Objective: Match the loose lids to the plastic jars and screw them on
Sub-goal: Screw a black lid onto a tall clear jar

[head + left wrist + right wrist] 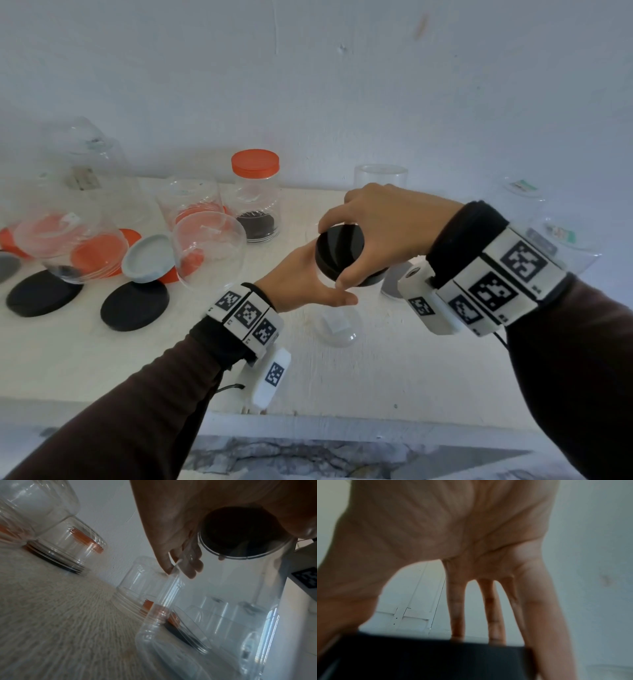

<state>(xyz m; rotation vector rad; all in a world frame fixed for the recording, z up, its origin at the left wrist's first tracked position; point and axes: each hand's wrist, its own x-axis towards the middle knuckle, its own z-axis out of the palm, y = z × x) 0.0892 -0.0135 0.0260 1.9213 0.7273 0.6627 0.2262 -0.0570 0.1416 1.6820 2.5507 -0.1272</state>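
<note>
Above the middle of the white table (342,377), the right hand (387,226) grips a black lid (342,253) from above, fingers curled round its rim, seated on a clear jar (337,327) (tilted) that the left hand (301,284) grasps just below the lid.

A pale wall (342,85) rises behind the whitish table (342,377).

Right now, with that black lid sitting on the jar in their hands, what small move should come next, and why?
Probably a twist of the black lid by the right hand, whose fingers already curl around its rim. The left hand grips the clear jar beneath, steadying it. The lid looks slightly tilted, so levelling it first may help the threads catch.
</note>
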